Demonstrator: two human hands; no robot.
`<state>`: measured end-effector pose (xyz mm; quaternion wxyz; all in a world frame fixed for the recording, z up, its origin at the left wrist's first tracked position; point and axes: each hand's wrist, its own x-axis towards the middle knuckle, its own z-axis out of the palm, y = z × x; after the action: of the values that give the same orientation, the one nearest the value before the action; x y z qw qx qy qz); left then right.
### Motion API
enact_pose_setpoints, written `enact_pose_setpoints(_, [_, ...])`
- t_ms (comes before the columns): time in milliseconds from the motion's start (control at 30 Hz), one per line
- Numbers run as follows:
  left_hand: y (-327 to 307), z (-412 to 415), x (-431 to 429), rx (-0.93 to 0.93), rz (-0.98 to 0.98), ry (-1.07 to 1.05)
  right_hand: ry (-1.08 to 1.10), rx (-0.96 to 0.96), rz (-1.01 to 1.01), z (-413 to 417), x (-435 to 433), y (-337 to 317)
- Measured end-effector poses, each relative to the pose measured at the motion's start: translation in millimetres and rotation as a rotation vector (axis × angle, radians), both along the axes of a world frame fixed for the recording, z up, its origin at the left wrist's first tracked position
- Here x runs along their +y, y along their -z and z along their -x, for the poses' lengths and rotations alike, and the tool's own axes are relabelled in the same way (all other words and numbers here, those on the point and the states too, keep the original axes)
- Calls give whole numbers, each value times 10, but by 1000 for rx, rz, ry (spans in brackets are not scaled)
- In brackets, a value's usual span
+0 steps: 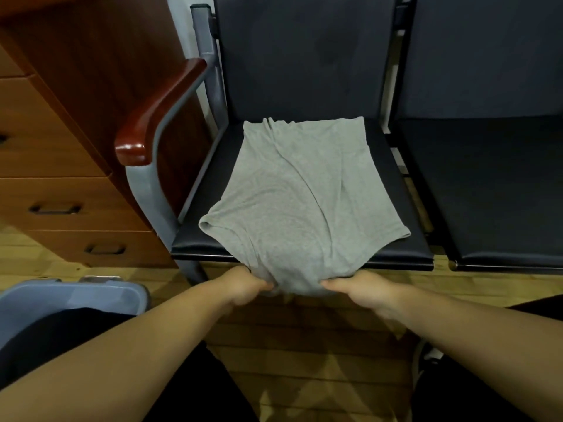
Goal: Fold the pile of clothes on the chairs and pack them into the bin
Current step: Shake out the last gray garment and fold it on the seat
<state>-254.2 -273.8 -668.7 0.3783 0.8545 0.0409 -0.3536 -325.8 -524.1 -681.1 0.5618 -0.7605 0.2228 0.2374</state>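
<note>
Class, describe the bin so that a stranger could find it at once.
Find the wooden drawer cabinet on the left. On the floor in front of it stands the bin. It alone is pale blue plastic with rounded corners.

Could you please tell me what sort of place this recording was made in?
Probably an office or waiting room: a row of joined dark padded chairs with a wooden armrest, a wooden drawer cabinet beside them, and a wood-plank floor.

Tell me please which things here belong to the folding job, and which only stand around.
Job: grey garment, gripped at its near edge by the left hand and the right hand; chair under it; blue bin.
Not the job: wooden drawer unit; neighbouring chair seat; wooden floor.
</note>
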Motion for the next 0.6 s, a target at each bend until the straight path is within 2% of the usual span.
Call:
enact_pose_setpoints(133, [-261, 97, 14, 111, 77, -18, -82, 6, -86, 77, -18, -76])
enact_pose_setpoints(333, [-803, 134, 156, 298, 356, -198, -107, 162, -511, 86, -136, -339])
enact_pose_setpoints(467, [-1061, -47, 287, 385, 563, -325, -252, 200, -586, 14, -269, -656])
enact_pose_setpoints(600, [-1207, -150, 283, 413, 674, -350, -216, 187, -676, -144, -368, -831])
